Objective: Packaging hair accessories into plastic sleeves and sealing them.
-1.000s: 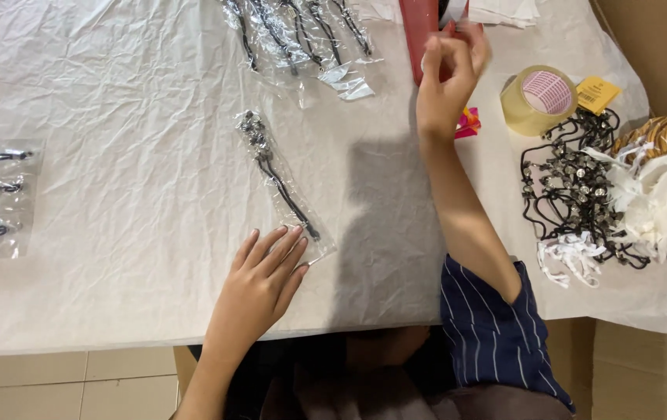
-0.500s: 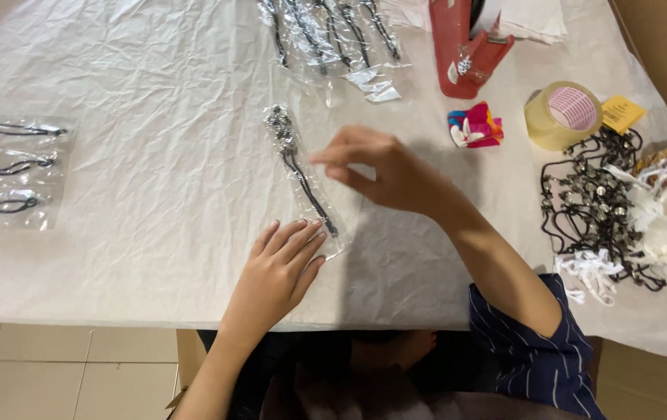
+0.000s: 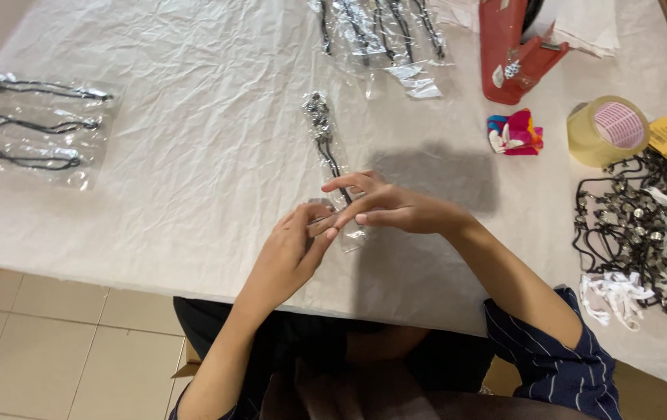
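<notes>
From the head view, both hands meet at the near end of a clear, glossy plastic sleeve (image 3: pixel 332 167) holding a black cord with a beaded, glinting cluster at its far end. The left hand (image 3: pixel 290 253) pinches the sleeve's near edge, grip closed on it; the right hand (image 3: pixel 384 208) has its fingertips together on the same end. The sleeve lies lengthwise on the bench (image 3: pixel 193 155), which is covered in crinkled white sheeting. More filled sleeves (image 3: pixel 30 128) lie far left and others (image 3: pixel 380 31) at the top. A red tape dispenser (image 3: pixel 508 54), a tan tape roll (image 3: pixel 607 131) and tangled black cords (image 3: pixel 629 225) sit to the right. Beige floor tiles (image 3: pixel 53 342) show below.
</notes>
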